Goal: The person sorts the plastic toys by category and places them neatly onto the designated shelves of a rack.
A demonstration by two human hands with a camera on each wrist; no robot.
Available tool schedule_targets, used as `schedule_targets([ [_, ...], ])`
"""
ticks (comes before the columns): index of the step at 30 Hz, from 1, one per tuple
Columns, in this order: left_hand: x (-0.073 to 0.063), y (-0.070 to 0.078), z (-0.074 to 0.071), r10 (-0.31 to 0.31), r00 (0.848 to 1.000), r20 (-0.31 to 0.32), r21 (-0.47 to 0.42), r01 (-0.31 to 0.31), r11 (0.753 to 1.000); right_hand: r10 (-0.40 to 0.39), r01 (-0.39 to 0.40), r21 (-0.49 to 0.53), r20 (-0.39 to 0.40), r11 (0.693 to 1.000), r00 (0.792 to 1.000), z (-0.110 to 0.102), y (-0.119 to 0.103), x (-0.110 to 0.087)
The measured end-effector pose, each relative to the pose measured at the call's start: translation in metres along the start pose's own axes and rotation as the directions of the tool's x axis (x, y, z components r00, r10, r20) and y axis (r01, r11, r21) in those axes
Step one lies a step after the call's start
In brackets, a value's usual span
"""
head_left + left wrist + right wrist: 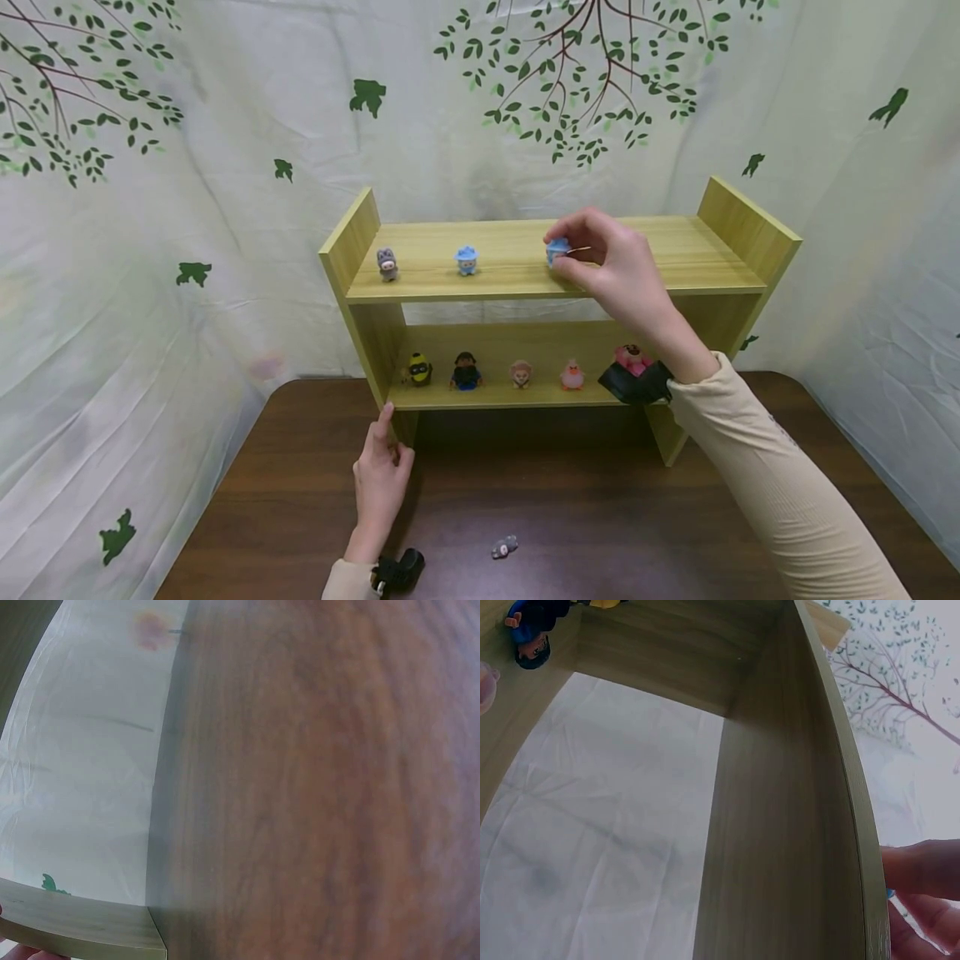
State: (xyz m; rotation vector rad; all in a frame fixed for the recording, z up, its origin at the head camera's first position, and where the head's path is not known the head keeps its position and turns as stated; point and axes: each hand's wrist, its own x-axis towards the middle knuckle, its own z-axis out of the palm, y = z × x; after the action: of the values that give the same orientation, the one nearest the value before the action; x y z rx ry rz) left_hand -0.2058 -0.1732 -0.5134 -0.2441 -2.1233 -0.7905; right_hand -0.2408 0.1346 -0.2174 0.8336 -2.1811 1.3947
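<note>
Between thumb and fingers, my right hand (618,262) pinches a small blue-hatted figurine (557,249) at the top shelf of a wooden rack (517,296). In the right wrist view that hand (922,892) shows past the shelf's edge, with only a speck of blue visible. To its left on the same shelf stand another blue-hatted figurine (467,261) and a grey figurine (387,264). My left hand (382,479) touches the rack's lower left front corner with an extended index finger, its other fingers curled. A small grey figurine (505,547) lies on the table.
On the lower shelf stand a yellow-and-black figurine (419,369), a dark-haired one (467,372), a brownish one (521,374), a pink duck-like one (572,375) and a larger pink one (633,358), partly hidden by the wrist camera. The brown table (300,483) meets leaf-printed cloth (247,250).
</note>
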Motion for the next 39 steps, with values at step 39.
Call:
schedule_targets([
  [39,0.0002,0.0,0.0001,-0.005,1.0,-0.004,0.002,0.005,1.0,0.074,-0.071,-0.078,0.042,0.994,0.996,0.0003,-0.0023,0.003],
])
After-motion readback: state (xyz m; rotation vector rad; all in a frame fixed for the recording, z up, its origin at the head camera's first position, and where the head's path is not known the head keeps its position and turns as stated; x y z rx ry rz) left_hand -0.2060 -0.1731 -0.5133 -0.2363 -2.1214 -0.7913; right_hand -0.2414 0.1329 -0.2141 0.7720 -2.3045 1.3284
